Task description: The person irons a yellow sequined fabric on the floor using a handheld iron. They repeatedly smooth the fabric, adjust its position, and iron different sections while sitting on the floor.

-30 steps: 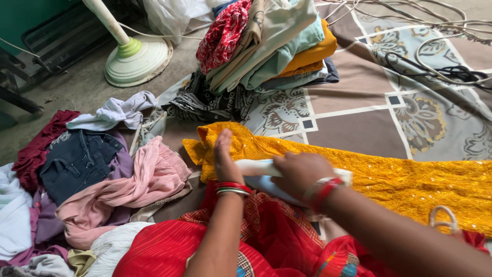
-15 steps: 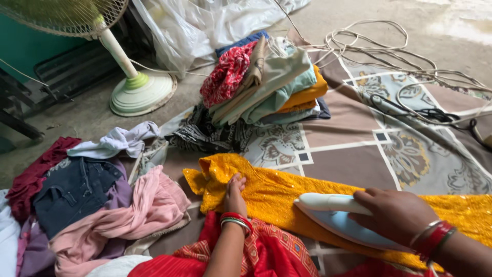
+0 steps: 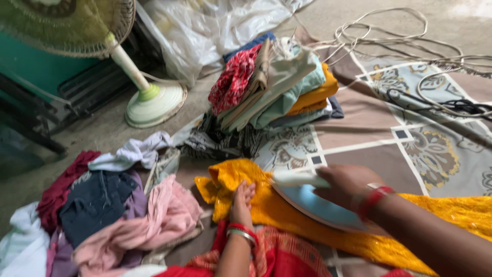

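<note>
— Where's the iron [image 3: 312,201]?
— On the yellow garment [image 3: 287,210], near the patterned mat's [image 3: 369,133] front edge, right hand [image 3: 344,185] wrapped round its handle.
— And the left hand [image 3: 242,200]?
— Fingers curled, pressing the cloth just beside the iron's tip.

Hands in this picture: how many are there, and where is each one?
2. The left hand presses flat on the yellow embroidered garment near its bunched end. The right hand grips the handle of the pale blue and white electric iron resting on that garment.
</note>
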